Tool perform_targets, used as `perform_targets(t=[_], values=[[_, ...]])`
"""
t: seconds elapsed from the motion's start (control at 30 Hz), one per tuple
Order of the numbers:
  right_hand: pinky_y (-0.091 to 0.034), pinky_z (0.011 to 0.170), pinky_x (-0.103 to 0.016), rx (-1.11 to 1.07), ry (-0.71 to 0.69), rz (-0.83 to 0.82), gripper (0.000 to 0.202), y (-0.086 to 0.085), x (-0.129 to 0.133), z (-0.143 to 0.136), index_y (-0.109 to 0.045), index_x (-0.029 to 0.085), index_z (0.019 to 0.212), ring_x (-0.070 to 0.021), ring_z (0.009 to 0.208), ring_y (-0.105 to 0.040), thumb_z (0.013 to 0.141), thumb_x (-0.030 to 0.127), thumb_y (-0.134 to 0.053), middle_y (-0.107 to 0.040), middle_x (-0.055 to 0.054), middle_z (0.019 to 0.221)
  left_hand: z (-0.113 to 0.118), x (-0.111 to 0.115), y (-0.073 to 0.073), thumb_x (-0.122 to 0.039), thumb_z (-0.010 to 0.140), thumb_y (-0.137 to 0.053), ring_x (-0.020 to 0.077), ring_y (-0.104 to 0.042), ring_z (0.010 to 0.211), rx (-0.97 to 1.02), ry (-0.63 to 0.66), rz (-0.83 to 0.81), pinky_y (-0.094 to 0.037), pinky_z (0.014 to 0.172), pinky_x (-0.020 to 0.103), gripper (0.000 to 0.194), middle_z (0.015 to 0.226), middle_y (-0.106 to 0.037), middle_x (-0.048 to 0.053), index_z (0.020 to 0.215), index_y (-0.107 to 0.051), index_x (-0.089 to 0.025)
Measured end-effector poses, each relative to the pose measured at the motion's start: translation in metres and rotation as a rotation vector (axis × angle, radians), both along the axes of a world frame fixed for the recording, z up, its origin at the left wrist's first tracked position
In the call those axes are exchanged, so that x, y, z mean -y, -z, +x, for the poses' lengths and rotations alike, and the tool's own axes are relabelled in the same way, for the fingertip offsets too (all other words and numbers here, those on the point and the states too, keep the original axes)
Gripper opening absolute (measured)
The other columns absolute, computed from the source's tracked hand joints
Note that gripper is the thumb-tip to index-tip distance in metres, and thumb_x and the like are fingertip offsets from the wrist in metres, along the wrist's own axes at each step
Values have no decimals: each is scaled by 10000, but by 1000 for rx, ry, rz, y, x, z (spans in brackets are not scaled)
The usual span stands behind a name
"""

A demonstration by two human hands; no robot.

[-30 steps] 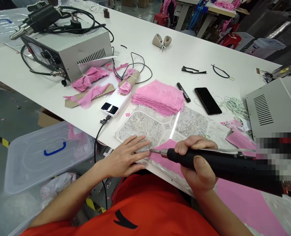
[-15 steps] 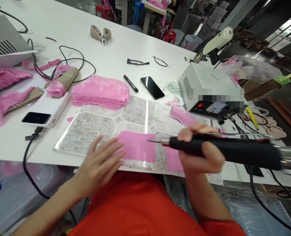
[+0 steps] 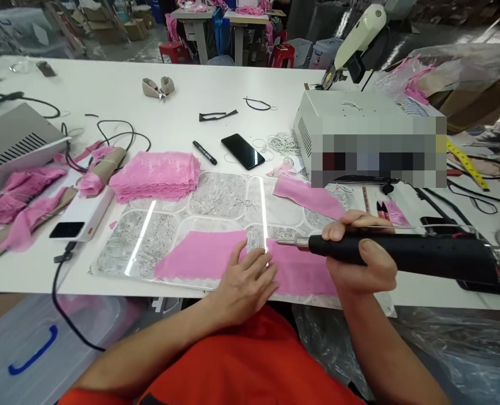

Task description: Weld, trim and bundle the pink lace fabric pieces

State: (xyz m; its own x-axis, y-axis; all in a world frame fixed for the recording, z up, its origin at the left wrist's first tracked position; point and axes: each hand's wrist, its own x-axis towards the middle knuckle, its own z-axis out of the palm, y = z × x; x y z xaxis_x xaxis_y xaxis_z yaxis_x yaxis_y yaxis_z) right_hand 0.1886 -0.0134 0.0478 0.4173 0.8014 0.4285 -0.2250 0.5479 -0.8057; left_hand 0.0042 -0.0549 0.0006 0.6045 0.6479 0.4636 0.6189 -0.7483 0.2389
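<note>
My right hand (image 3: 362, 259) is wrapped round a thick black hand tool (image 3: 423, 256) with a thin metal tip, held level and pointing left. The tip is over or at the left part of a pink fabric piece (image 3: 303, 273); whether it touches cannot be told. My left hand (image 3: 248, 284) lies palm down with fingers stretched out, at the gap between that piece and another pink fabric piece (image 3: 199, 256). Both pieces lie flat on a clear, patterned plastic mat (image 3: 115, 250). A narrower pink strip (image 3: 307, 197) rests behind the tool.
A folded stack of pink lace (image 3: 155, 175) stands at the mat's back left, beside a white power bank (image 3: 83, 214) with a cable. A marker (image 3: 205, 152) and black phone (image 3: 243, 151) lie behind the mat. The grey control box (image 3: 343, 118) stands back right, with cables near it.
My left hand has moved right, from the left fabric piece to the gap between the pieces. The tool's tip is now at the right piece. The view has turned.
</note>
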Motion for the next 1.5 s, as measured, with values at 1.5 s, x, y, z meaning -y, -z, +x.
perform_targets(t=[1.5], values=[[-422,475,-288,-55,77,35,157,-6,-3,33,-600,183,749,-101,502,-492,620,253,-545,-536,-22,790,7,-3,-1,-219,854,-567,269,-502,1219,-40,13,13,-244,1105,497,290,1193,-640,106,1136,-606,-160]])
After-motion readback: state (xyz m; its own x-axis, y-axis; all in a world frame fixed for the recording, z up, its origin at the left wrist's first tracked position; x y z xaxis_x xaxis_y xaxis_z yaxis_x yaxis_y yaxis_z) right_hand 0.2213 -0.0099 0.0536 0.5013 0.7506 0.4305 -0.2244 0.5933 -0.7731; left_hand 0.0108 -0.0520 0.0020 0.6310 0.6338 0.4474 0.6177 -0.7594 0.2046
